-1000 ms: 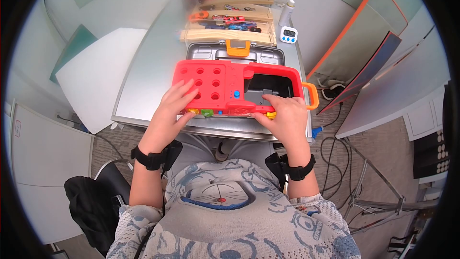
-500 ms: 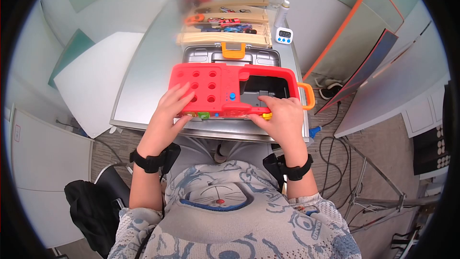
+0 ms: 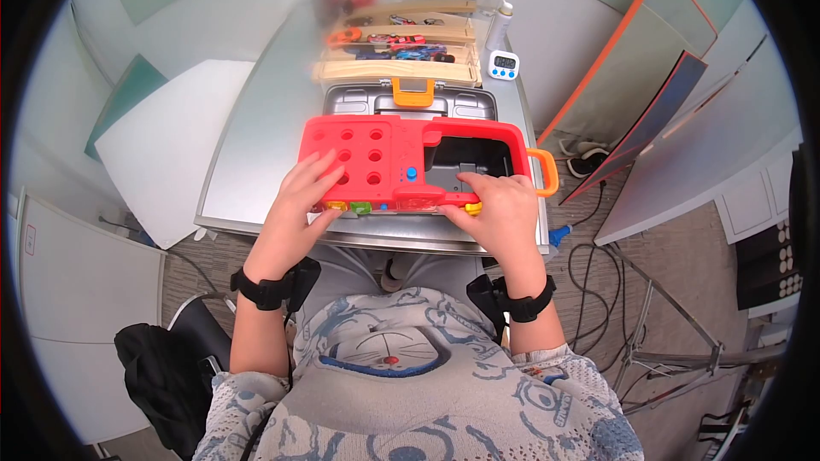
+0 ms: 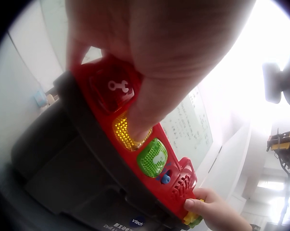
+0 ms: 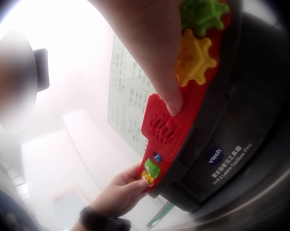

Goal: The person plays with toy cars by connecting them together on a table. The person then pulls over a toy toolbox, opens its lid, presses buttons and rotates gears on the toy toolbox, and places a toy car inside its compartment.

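A toy toolbox (image 3: pixel 389 132), with a red top and a dark grey body, stands near the front of the metal table. Its top has rows of round holes on one side and a deep, dark compartment on the other. My left hand (image 3: pixel 299 192) holds the left front edge, fingers spread over the holed top. In the left wrist view, its thumb presses a yellow button (image 4: pixel 122 131) beside a green button (image 4: pixel 153 158). My right hand (image 3: pixel 504 209) grips the front rim of the compartment. Its thumb lies on the red front, between the speaker slots (image 5: pixel 163 129) and a yellow gear (image 5: pixel 195 57).
Behind the toolbox lies a grey lid with an orange latch (image 3: pixel 412 92). Farther back, a wooden rack (image 3: pixel 401 72) holds several toy cars. A white timer (image 3: pixel 504 65) and a spray can (image 3: pixel 500 27) stand at the right. An orange handle (image 3: pixel 547 172) sticks out from the toolbox's right end.
The head view has shifted slightly, so the toolbox and rack appear a little farther left and lower. Both hands keep the same hold on the toolbox.
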